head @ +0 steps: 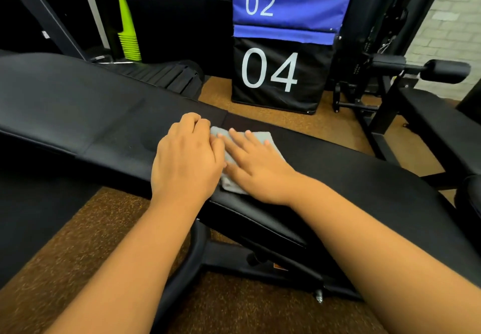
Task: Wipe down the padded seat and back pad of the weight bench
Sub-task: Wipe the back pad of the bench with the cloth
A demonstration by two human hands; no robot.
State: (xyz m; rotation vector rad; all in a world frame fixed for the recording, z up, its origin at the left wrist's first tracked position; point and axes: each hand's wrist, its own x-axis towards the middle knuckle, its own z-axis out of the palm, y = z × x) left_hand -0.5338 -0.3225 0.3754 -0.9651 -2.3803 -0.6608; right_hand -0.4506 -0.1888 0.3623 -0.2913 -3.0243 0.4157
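Forearms nearest, both reaching over the bench frame. Right hand lies flat, fingers spread, pressing grey cloth onto the weight bench pad near the seam. Left hand, fingers curled, holds the cloth's edge (grip partly hidden). Advise even pressure, overlapping strokes.
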